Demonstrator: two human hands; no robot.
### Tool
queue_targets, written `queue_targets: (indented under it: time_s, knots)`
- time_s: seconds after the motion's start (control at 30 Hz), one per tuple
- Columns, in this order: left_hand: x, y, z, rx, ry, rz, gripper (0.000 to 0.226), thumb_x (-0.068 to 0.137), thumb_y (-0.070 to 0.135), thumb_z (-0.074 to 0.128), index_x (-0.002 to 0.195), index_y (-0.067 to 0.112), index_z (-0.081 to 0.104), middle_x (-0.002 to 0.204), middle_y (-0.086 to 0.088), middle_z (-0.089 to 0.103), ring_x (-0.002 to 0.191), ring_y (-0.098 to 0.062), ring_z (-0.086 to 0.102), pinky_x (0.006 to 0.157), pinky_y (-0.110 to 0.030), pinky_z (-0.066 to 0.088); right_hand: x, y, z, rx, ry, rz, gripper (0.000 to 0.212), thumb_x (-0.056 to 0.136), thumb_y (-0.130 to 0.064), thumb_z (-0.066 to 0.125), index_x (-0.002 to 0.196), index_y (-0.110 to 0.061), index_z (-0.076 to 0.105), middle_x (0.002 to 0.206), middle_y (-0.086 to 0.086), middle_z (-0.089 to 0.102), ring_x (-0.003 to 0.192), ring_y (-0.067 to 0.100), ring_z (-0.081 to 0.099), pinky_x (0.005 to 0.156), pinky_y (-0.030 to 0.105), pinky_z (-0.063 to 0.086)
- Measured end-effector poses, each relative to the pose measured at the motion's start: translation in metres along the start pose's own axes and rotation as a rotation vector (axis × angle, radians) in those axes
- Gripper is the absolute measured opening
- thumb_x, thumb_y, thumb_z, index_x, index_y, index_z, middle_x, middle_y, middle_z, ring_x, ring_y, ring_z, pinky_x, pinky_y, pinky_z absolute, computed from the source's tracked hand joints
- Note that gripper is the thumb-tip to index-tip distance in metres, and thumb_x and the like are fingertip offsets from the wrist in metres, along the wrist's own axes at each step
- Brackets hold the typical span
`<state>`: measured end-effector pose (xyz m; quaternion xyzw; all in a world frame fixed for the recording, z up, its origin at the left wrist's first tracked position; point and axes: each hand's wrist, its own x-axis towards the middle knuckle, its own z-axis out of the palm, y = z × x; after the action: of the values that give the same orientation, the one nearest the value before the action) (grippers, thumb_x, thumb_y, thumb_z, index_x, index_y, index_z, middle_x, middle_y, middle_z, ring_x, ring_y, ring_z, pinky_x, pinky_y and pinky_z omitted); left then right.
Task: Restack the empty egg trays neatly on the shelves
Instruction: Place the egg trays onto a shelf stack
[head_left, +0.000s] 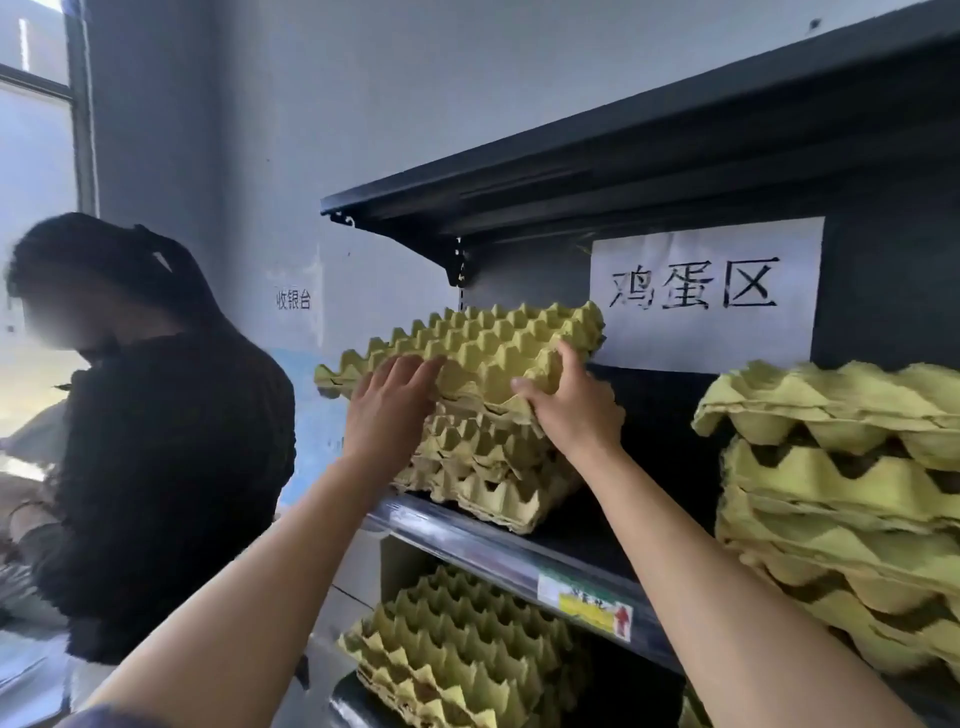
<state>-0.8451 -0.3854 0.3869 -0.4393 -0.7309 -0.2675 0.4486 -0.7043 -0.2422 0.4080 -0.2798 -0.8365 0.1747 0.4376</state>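
Note:
A yellow-green cardboard egg tray (483, 343) lies tilted on top of a stack of egg trays (483, 467) at the left end of the middle shelf (467, 540). My left hand (389, 410) lies flat against the top tray's near left edge, fingers straight. My right hand (571, 405) grips the tray's near right corner, thumb under the rim and fingers over it. A second, uneven stack of trays (841, 499) stands at the right of the same shelf. A third stack (462, 644) sits on the shelf below.
A person in a black top (156, 441) stands close by at the left, beside the shelf's end. A white paper sign (706, 296) hangs on the shelf's back panel. The dark top shelf (623, 161) overhangs the stacks. A grey wall rises behind.

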Motion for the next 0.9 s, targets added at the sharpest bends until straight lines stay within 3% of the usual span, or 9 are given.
queue_targets:
  time_s: [0.1,0.2,0.37,0.6,0.77,0.9]
  knots:
    - [0.017,-0.024,0.032,-0.054,-0.073,0.012,0.055,0.085,0.01,0.063,0.136,0.021,0.044,0.128,-0.005,0.054,0.123,-0.028,0.045,0.098,-0.044,0.038,0.02,-0.001,0.024,-0.059,-0.001,0.062,0.072,0.086,-0.064,0.046,0.146,-0.029,0.025,0.133,0.006,0.055,0.124,0.033,0.046,0.095,0.045,0.039]
    - [0.022,-0.043,0.061,-0.093,-0.156,0.012,0.057,0.087,0.01,0.059,0.139,0.024,0.039,0.133,-0.004,0.049,0.126,-0.028,0.041,0.1,-0.041,0.036,0.033,0.004,0.048,-0.089,-0.045,0.142,0.073,0.085,-0.069,0.041,0.145,-0.031,0.023,0.131,0.006,0.056,0.122,0.033,0.047,0.097,0.048,0.04]
    - [0.01,-0.059,0.088,-0.13,-0.381,0.062,0.055,0.092,0.02,0.052,0.143,0.027,0.031,0.142,0.002,0.04,0.135,-0.024,0.028,0.102,-0.04,0.033,0.028,0.027,0.072,-0.244,-0.217,0.263,0.076,0.085,-0.074,0.037,0.147,-0.033,0.02,0.142,0.003,0.048,0.129,0.035,0.044,0.103,0.052,0.037]
    - [0.008,-0.072,0.091,-0.222,-0.386,0.083,0.05,0.092,0.021,0.054,0.14,0.024,0.039,0.136,0.0,0.048,0.132,-0.026,0.034,0.097,-0.043,0.039,0.027,0.03,0.08,-0.083,-0.176,0.227,0.072,0.089,-0.062,0.047,0.148,-0.025,0.026,0.148,0.004,0.042,0.133,0.029,0.042,0.106,0.049,0.037]
    - [0.001,-0.076,0.089,-0.336,-0.396,0.068,0.049,0.091,0.016,0.051,0.138,0.025,0.042,0.134,0.0,0.05,0.131,-0.025,0.034,0.102,-0.043,0.03,0.023,0.03,0.077,-0.022,-0.178,0.203,0.074,0.09,-0.065,0.04,0.149,-0.022,0.026,0.151,0.005,0.037,0.137,0.027,0.035,0.109,0.046,0.034]
    - [0.003,-0.066,0.072,-0.412,-0.36,0.063,0.058,0.077,0.036,0.036,0.134,0.028,0.047,0.133,0.005,0.05,0.128,-0.02,0.036,0.105,-0.044,0.024,0.018,0.024,0.07,-0.149,-0.069,0.143,0.063,0.094,-0.06,0.033,0.144,-0.022,0.034,0.142,0.01,0.043,0.129,0.032,0.042,0.101,0.048,0.041]
